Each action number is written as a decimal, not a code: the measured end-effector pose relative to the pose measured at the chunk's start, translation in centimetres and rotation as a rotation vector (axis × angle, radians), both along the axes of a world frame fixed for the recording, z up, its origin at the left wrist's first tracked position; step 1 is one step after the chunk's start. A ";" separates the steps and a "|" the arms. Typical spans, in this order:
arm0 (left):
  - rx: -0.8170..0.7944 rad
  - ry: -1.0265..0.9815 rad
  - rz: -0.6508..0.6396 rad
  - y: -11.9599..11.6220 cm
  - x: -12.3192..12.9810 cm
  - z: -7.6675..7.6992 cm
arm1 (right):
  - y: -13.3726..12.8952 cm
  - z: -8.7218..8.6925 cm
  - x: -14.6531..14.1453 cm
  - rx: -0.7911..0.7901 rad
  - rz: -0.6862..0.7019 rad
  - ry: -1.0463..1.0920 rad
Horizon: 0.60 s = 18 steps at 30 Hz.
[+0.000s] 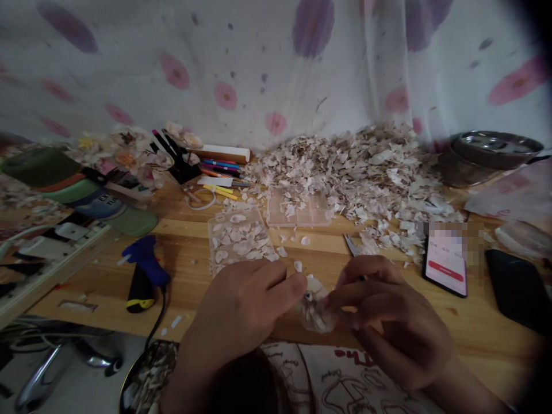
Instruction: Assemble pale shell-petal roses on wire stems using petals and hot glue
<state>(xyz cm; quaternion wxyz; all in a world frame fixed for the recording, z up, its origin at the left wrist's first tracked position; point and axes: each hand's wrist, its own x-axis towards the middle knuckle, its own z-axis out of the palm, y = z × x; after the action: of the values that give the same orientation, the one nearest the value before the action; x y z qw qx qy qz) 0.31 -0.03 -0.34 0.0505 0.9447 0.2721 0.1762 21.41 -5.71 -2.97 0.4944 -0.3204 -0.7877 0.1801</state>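
Observation:
My left hand (248, 302) is closed, its thumb and fingertips pinched on the left side of a small whitish flower (317, 322) built from thin, pale, petal-like pieces. From the other side my right hand (394, 322) grips the flower's edge between thumb and fingers. A pointed metal blade (351, 246) shows just beyond the right hand; the rest of that tool is hidden, and I cannot tell whether the hand touches it. One loose pale piece (298, 266) lies by the left fingertips. Behind the left hand sits a clear plastic case (211, 236) filled with similar pieces.
A large heap of pale flakes (357, 167) covers the table's back. At left are a blue glue gun (149, 259), a green bottle (138, 221) and a power strip (56, 270). A lit phone (446, 264), black object (515, 287) and metal bowl (470, 167) stand right.

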 end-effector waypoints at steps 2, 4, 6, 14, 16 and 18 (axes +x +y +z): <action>0.011 -0.020 -0.009 0.1 0.1 0.0 | 0.1 0.0 0.1 0.067 0.001 -0.040; 0.003 -0.012 0.000 0.1 0.1 -0.1 | 0.1 0.0 0.3 0.124 -0.010 -0.080; -0.008 -0.014 0.013 -0.1 0.1 -0.1 | 0.0 0.0 0.5 0.158 -0.021 -0.090; -0.029 -0.110 -0.066 0.0 -0.1 -0.3 | -0.5 -0.4 0.1 -0.051 -0.004 0.198; -0.015 -0.148 -0.115 0.3 -0.1 -0.4 | -0.5 -0.5 -0.2 -0.115 -0.008 0.259; -0.022 -0.175 -0.144 0.6 -0.1 -0.6 | -0.5 -0.4 -0.3 -0.120 -0.016 0.293</action>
<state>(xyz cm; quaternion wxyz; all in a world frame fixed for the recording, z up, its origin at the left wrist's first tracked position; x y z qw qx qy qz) 0.22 0.55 -0.92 0.0972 0.9421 0.2000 0.2510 21.11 -6.26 -3.40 0.5852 -0.3259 -0.6925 0.2678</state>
